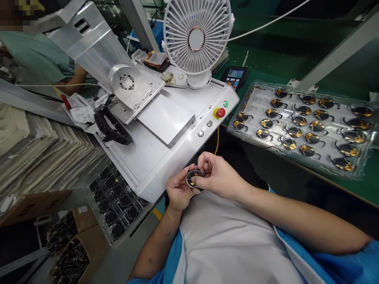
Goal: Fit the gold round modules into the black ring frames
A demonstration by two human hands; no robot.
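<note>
In front of my body I hold a small round black part (194, 178) with a pale rim and a bit of gold-coloured film on its face. My left hand (178, 190) has its fingers closed round the part's edge from the left. From the right, my right hand (220, 175) presses its thumb onto the face, with its other fingers curled at the upper rim. These fingers cover much of the face, so whether they also pinch something small cannot be seen.
A white machine (166, 165) with a metal fixture (127, 86) and red stop button (220, 113) stands ahead. Beyond is a fan (197, 39). At right, a clear tray (257, 92) holds round black-and-gold parts; another tray (111, 238) lies lower left. A person (38, 59) sits far left.
</note>
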